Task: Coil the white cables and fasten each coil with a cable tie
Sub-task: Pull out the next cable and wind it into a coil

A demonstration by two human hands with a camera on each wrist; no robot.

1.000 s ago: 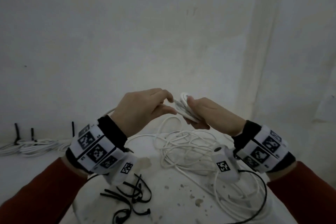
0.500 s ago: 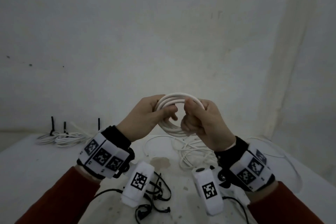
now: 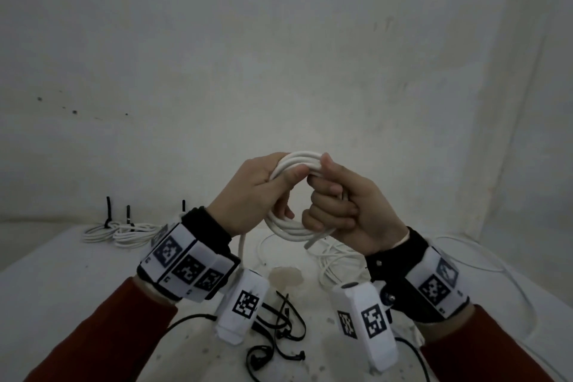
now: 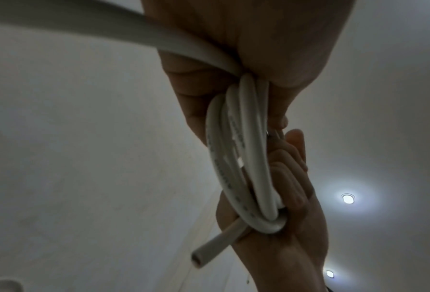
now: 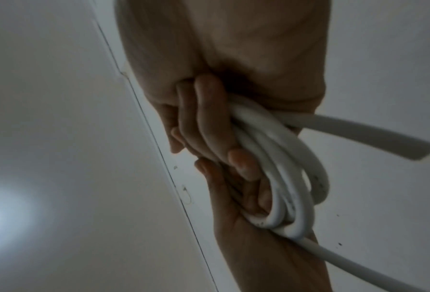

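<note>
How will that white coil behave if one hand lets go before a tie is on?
The coil would probably spring open: both hands grip it, and its cut end juts out straight, suggesting stiff cable. It looks light, held well above the table. The smooth jacket may let loops slide past each other.

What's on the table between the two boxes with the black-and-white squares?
In the head view, loose black cable ties lie on the table between the left wrist box and the right wrist box.

Dim, grainy (wrist views softest), edges warped
</note>
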